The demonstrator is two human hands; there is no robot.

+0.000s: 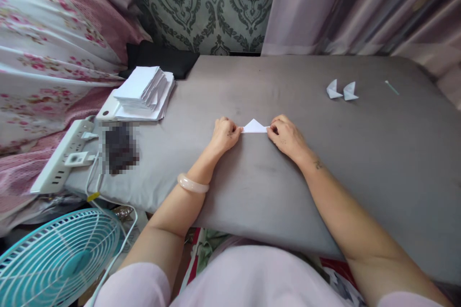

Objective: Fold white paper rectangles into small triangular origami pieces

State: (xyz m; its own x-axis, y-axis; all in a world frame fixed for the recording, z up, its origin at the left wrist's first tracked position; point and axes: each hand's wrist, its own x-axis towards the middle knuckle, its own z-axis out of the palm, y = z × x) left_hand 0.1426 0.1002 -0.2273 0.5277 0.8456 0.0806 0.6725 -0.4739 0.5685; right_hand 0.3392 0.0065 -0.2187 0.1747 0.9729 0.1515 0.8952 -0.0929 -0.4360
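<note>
A folded sheet of white paper [254,127] lies between my hands on the grey-covered table, its peak pointing away from me and a narrow strip along its near edge. My left hand [226,133] is closed on the strip's left end, thumb and fingers pinching it. At the other end my right hand [285,135] pinches the strip, its thumb and index finger curled. Farther back on the right stand two folded paper boats [334,89], side by side. The fingertips partly hide both ends of the paper.
A stack of white paper [140,91] sits at the back left beside a black flat item [162,57]. Nearer are a power strip [63,156] with plugs and cables, and a blurred dark object [120,147]. A turquoise fan [75,264] stands lower left. A thin stick [392,87] lies far right.
</note>
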